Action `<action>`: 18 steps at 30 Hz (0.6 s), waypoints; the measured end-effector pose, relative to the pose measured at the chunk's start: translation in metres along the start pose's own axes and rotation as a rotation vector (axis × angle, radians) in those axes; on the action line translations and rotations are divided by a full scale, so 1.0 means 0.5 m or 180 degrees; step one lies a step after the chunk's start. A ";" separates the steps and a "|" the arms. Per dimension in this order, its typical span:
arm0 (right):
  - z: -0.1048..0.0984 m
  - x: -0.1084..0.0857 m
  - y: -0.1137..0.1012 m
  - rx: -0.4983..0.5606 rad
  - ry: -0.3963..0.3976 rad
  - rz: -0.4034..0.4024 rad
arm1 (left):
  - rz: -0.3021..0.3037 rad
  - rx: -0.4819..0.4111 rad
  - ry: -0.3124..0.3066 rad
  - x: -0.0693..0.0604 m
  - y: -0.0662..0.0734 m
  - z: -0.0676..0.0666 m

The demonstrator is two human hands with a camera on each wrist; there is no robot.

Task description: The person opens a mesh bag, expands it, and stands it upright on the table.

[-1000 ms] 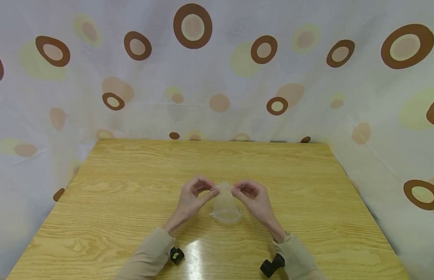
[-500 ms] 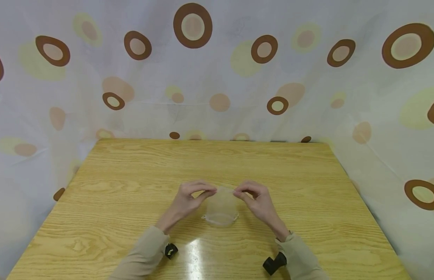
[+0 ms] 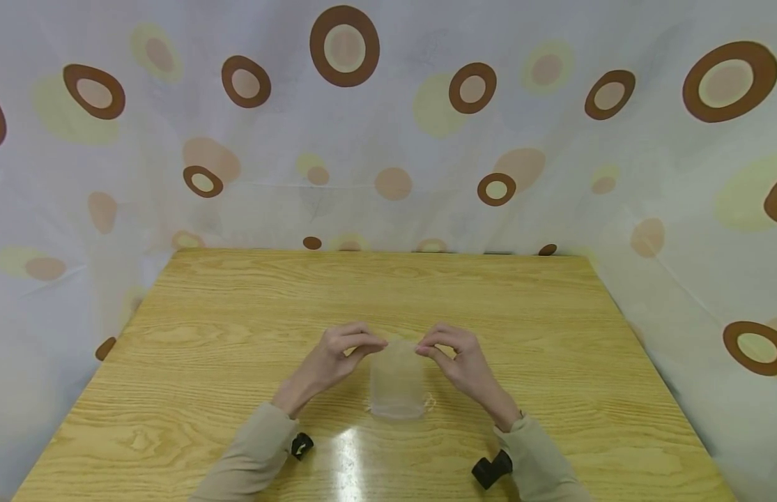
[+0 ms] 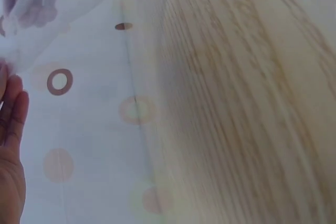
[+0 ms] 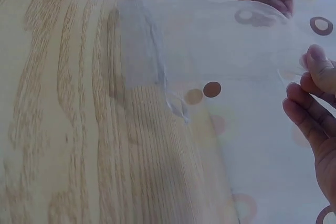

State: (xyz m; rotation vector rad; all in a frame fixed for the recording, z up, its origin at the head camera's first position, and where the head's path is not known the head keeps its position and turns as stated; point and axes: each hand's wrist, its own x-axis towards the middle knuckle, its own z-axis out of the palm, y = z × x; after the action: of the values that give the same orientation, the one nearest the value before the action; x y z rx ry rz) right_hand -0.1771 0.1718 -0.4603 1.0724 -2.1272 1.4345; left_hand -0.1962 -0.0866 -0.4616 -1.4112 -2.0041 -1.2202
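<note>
A small sheer whitish bag (image 3: 397,380) hangs between the two hands near the middle of the table, with a thin drawstring (image 5: 178,106) across its lower part and loops at its sides. The left hand (image 3: 338,355) pinches one upper corner between thumb and fingertips. At the other upper corner, the right hand (image 3: 460,359) pinches the fabric; in the right wrist view that hand (image 5: 317,98) has its other fingers loosely spread. Through the see-through fabric (image 5: 210,40) the wood and curtain show.
The wooden table (image 3: 388,293) has a light glare near its front edge. A white curtain (image 3: 388,139) with brown and yellow circles stands behind the table and along both sides. Black straps with small mounts (image 3: 491,469) sit at both wrists.
The bag, first bunched and narrower, now hangs flatter and wider, its lower end nearer the front. The left hand has shifted slightly left, its thumb and fingers less bent.
</note>
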 end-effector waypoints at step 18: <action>0.001 0.001 -0.003 0.0202 -0.0080 -0.0105 | -0.0089 -0.0320 0.0108 0.003 0.003 -0.003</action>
State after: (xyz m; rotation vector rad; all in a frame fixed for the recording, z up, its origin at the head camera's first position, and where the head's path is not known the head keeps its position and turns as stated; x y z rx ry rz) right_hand -0.1766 0.1708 -0.4593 1.1490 -2.0839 1.4899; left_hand -0.1958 -0.0866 -0.4589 -1.4035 -1.9709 -1.3649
